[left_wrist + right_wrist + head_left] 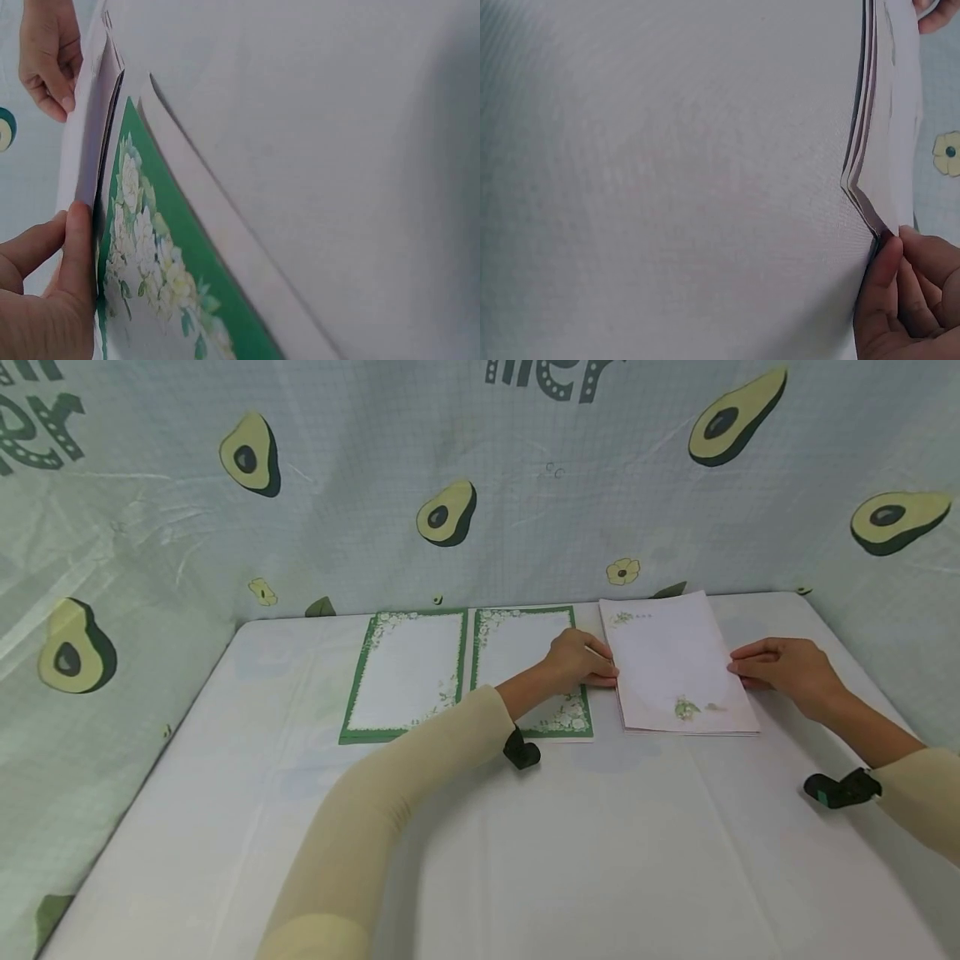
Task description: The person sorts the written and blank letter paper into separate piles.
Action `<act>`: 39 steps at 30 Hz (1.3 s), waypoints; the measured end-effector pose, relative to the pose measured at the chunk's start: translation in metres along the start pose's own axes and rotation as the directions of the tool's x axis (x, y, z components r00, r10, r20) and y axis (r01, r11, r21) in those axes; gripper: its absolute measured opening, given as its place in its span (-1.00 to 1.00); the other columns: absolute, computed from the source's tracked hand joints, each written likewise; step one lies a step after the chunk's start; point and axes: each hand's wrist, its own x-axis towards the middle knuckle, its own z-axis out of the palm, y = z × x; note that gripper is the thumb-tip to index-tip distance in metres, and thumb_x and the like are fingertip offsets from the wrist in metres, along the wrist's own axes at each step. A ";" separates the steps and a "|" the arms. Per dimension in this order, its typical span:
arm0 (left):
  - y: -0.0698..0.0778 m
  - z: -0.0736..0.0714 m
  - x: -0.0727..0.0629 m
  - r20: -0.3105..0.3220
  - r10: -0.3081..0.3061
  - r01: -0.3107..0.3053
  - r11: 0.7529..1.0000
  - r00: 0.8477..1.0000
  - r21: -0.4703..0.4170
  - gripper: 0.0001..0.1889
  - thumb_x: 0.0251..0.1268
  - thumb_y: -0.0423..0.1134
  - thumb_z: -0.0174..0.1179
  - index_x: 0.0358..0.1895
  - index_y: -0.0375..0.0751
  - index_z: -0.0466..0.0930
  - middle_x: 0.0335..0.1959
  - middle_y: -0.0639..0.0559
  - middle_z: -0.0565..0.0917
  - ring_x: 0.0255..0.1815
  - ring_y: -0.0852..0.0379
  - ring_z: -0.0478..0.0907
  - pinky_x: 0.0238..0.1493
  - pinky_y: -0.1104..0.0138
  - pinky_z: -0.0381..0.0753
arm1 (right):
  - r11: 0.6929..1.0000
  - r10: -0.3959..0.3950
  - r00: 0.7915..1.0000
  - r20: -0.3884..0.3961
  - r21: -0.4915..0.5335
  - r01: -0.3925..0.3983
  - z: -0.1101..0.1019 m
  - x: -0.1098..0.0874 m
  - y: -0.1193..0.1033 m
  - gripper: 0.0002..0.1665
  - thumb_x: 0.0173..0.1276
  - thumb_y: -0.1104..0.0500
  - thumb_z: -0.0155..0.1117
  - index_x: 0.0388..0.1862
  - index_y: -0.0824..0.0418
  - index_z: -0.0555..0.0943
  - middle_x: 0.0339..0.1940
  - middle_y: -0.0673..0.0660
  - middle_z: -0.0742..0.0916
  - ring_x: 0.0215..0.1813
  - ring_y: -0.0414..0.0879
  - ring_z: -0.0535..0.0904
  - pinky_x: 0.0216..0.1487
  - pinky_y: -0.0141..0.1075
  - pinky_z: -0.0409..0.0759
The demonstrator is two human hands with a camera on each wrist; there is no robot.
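Note:
A thin stack of pale pink paper sheets (663, 656) with small green floral prints lies toward the right of the table. My left hand (577, 658) pinches the stack's left edge between thumb and fingers, while my right hand (791, 670) pinches the right edge. Several layered sheet edges (862, 161) show in the right wrist view, bent slightly near the fingers. Under my left forearm is a green-bordered sheet (517, 631) with white flowers, partly hidden. Another green-bordered sheet (411, 668) lies flat to its left.
The white-covered table (600, 860) carries the papers near its back edge. A curtain (337, 468) printed with avocados and flowers hangs behind and at both sides. Beneath the middle green-bordered sheet, a pale sheet edge (225, 217) sticks out in the left wrist view.

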 end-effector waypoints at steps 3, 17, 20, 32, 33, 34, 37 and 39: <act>0.002 -0.006 -0.002 0.019 -0.036 0.035 0.999 0.999 0.021 -0.72 0.28 -0.65 0.25 0.05 -0.64 0.58 -0.29 -0.34 0.72 0.03 -0.37 0.67 0.02 0.09 0.77 | 1.000 0.003 1.000 -0.010 -0.023 -0.003 0.001 -0.002 -0.004 -0.44 0.52 0.01 0.30 0.18 0.49 0.55 -0.09 0.38 0.77 -0.38 -0.42 0.63 -0.37 -0.61 0.63; 0.026 -0.047 -0.041 0.181 0.152 -0.214 0.889 0.972 0.405 -0.68 0.52 -0.43 0.13 0.23 -0.48 0.50 0.06 -0.29 0.65 0.08 -0.17 0.67 0.14 0.16 0.72 | 0.978 -0.134 0.990 0.044 -0.157 0.139 -0.002 -0.003 -0.037 -0.47 0.54 -0.05 0.26 0.17 0.39 0.61 0.05 0.42 0.73 -0.30 -0.48 0.63 -0.33 -0.64 0.52; 0.027 -0.066 -0.059 0.202 0.188 -0.271 0.776 0.961 0.569 -0.70 0.53 -0.38 0.14 0.22 -0.41 0.53 0.10 -0.26 0.64 0.08 -0.14 0.66 0.09 0.21 0.73 | 0.961 -0.174 0.980 0.099 -0.201 0.192 0.005 -0.007 -0.055 -0.56 0.51 0.01 0.31 0.13 0.33 0.66 0.01 0.34 0.76 -0.16 -0.16 0.74 -0.31 -0.52 0.57; 0.014 -0.151 -0.108 0.073 0.205 -0.180 0.569 0.976 0.802 -0.69 0.57 -0.36 0.07 0.23 -0.43 0.53 0.14 -0.25 0.63 0.20 -0.13 0.58 0.08 0.13 0.69 | 0.938 -0.264 0.898 0.352 -0.122 0.324 0.042 -0.018 -0.116 -0.67 0.52 0.06 0.30 0.12 0.23 0.66 -0.02 0.15 0.79 -0.02 -0.01 0.73 -0.10 -0.40 0.68; 0.012 -0.155 -0.111 0.063 0.200 -0.169 0.574 0.978 0.801 -0.68 0.57 -0.36 0.05 0.25 -0.44 0.51 0.16 -0.28 0.62 0.22 -0.15 0.56 0.10 0.11 0.68 | 0.939 -0.267 0.892 0.365 -0.111 0.326 0.045 -0.017 -0.120 -0.67 0.52 0.07 0.30 0.12 0.24 0.66 -0.02 0.14 0.79 -0.02 -0.01 0.73 -0.10 -0.40 0.69; 0.010 -0.158 -0.113 0.056 0.195 -0.160 0.579 0.979 0.799 -0.66 0.58 -0.36 0.04 0.27 -0.46 0.49 0.18 -0.30 0.60 0.24 -0.17 0.54 0.13 0.09 0.67 | 0.939 -0.267 0.887 0.378 -0.103 0.327 0.048 -0.016 -0.124 -0.67 0.52 0.09 0.30 0.13 0.25 0.65 -0.02 0.14 0.79 -0.03 -0.01 0.73 -0.10 -0.39 0.70; 0.005 -0.164 -0.117 0.036 0.167 -0.133 0.620 0.985 0.773 -0.62 0.59 -0.34 0.01 0.33 -0.47 0.43 0.25 -0.34 0.55 0.28 -0.20 0.51 0.19 0.06 0.64 | 0.946 -0.263 0.875 0.407 -0.069 0.317 0.057 -0.013 -0.136 -0.66 0.52 0.14 0.29 0.15 0.31 0.63 -0.03 0.16 0.79 -0.05 0.01 0.74 -0.05 -0.26 0.76; 0.002 -0.165 -0.118 0.024 0.148 -0.117 0.659 0.989 0.743 -0.59 0.60 -0.33 0.00 0.36 -0.47 0.41 0.27 -0.34 0.53 0.28 -0.20 0.51 0.21 0.07 0.64 | 0.952 -0.255 0.872 0.418 -0.051 0.303 0.062 -0.011 -0.142 -0.64 0.52 0.15 0.28 0.17 0.33 0.61 -0.03 0.19 0.78 -0.05 0.02 0.74 -0.02 -0.19 0.77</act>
